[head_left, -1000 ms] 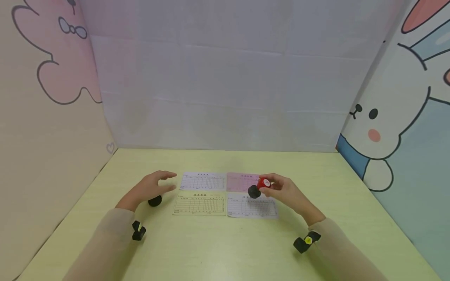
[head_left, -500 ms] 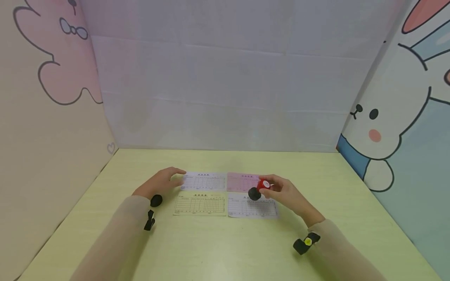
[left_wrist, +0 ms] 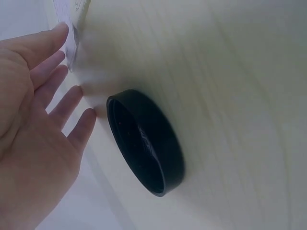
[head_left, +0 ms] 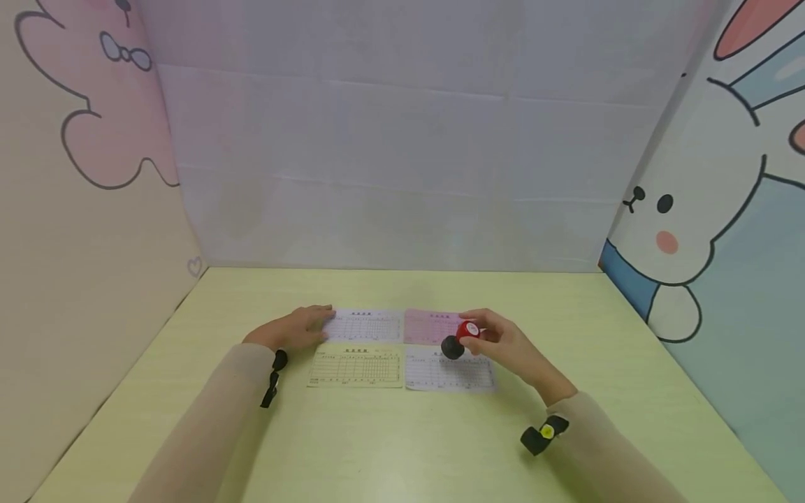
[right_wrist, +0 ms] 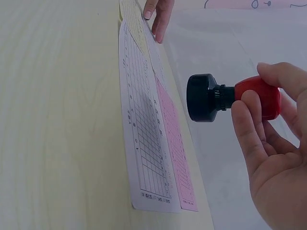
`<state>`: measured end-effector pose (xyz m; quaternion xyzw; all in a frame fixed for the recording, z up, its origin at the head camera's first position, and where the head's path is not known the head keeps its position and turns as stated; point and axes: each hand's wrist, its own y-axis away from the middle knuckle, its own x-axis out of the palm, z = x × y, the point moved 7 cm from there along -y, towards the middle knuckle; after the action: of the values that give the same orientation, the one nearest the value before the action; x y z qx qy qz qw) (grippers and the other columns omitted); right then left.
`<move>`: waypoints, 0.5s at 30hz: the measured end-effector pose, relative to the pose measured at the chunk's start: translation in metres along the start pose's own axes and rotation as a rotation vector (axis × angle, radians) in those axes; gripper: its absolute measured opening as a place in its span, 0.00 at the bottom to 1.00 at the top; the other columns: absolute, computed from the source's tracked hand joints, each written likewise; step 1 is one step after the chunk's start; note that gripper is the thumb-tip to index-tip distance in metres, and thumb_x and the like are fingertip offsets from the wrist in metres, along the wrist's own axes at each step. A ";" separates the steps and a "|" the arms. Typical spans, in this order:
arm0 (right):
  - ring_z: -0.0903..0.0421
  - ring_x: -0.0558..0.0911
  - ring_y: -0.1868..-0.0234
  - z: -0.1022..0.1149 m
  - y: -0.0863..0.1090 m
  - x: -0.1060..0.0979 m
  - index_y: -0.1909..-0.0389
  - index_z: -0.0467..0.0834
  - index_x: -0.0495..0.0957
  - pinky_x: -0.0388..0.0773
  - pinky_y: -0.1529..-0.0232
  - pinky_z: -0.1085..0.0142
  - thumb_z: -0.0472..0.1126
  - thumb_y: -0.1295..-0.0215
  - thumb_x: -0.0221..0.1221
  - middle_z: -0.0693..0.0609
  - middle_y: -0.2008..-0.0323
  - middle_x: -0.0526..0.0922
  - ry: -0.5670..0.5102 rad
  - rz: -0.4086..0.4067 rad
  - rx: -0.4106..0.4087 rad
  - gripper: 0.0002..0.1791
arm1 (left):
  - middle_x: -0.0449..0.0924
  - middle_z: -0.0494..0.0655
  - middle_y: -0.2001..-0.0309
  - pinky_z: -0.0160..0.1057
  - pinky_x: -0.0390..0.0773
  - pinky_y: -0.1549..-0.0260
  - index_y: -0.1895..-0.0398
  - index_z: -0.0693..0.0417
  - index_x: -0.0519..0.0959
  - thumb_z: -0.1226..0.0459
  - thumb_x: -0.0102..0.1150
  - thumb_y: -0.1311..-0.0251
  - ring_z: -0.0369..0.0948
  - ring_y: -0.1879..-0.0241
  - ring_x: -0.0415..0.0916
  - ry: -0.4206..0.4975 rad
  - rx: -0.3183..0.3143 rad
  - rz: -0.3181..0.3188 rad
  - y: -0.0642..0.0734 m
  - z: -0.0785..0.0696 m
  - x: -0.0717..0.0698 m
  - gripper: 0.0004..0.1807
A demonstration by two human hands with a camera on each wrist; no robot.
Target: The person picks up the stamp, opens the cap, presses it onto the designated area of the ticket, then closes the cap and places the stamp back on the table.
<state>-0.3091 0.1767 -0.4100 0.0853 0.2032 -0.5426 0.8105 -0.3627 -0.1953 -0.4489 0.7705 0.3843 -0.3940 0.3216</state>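
My right hand (head_left: 503, 342) holds a stamp by its red handle (right_wrist: 259, 96), thumb and fingers round it. The stamp's black round head (right_wrist: 201, 97) hangs above the sheets, tilted away from the hand. Under it in the head view lie a pink form (head_left: 428, 327) and a white form (head_left: 440, 376). At the left, my left hand (head_left: 292, 328) rests with extended fingers at the left edge of another white form (head_left: 365, 325). A yellow form (head_left: 355, 367) lies in front of that one. Beside the left wrist, a shallow black round cap (left_wrist: 148, 143) lies on the table, hollow side showing.
The pale wood-grain table (head_left: 390, 447) carries the forms in a two-by-two block. A white sheet-like wall (head_left: 402, 168) closes off the back. Side walls bear cartoon drawings, including a rabbit (head_left: 679, 209) on the right. Each wrist wears a black strap (head_left: 544, 434).
The left hand has moved right and its fingertips have come down to the upper left white form's edge. The right hand holds the stamp in nearly the same spot.
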 end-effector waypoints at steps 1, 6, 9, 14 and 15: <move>0.46 0.82 0.59 0.000 0.000 0.000 0.37 0.49 0.75 0.82 0.53 0.61 0.43 0.33 0.66 0.46 0.50 0.81 -0.002 -0.003 -0.002 0.24 | 0.50 0.62 0.23 0.65 0.47 0.29 0.24 0.64 0.57 0.61 0.52 0.25 0.64 0.25 0.43 0.002 0.005 0.002 0.000 0.001 0.001 0.32; 0.42 0.82 0.58 0.002 -0.005 0.004 0.39 0.47 0.76 0.82 0.53 0.64 0.45 0.33 0.67 0.46 0.52 0.82 -0.022 0.001 -0.002 0.23 | 0.50 0.65 0.24 0.63 0.47 0.29 0.24 0.68 0.56 0.63 0.51 0.25 0.64 0.25 0.44 0.010 0.028 0.003 -0.001 0.003 0.003 0.32; 0.42 0.82 0.58 0.005 -0.009 0.009 0.39 0.49 0.77 0.80 0.52 0.61 0.46 0.34 0.67 0.46 0.53 0.82 -0.029 0.007 0.001 0.23 | 0.52 0.67 0.25 0.63 0.49 0.30 0.25 0.69 0.57 0.63 0.53 0.26 0.65 0.26 0.46 -0.009 0.042 -0.006 -0.002 0.003 0.002 0.32; 0.46 0.82 0.56 0.013 -0.022 0.017 0.38 0.51 0.77 0.80 0.50 0.58 0.47 0.34 0.67 0.48 0.52 0.82 -0.038 0.022 -0.007 0.24 | 0.53 0.66 0.25 0.63 0.50 0.30 0.25 0.68 0.58 0.63 0.53 0.26 0.65 0.26 0.47 -0.031 0.032 -0.014 -0.001 0.003 0.001 0.32; 0.47 0.82 0.55 0.015 -0.025 0.018 0.38 0.51 0.77 0.80 0.50 0.58 0.47 0.33 0.67 0.48 0.51 0.82 -0.037 0.024 -0.011 0.24 | 0.53 0.66 0.25 0.63 0.51 0.30 0.25 0.68 0.59 0.63 0.54 0.27 0.65 0.26 0.47 -0.038 0.032 -0.015 -0.001 0.003 0.001 0.32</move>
<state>-0.3225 0.1458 -0.4022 0.0732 0.1903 -0.5333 0.8210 -0.3643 -0.1965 -0.4510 0.7649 0.3776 -0.4171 0.3135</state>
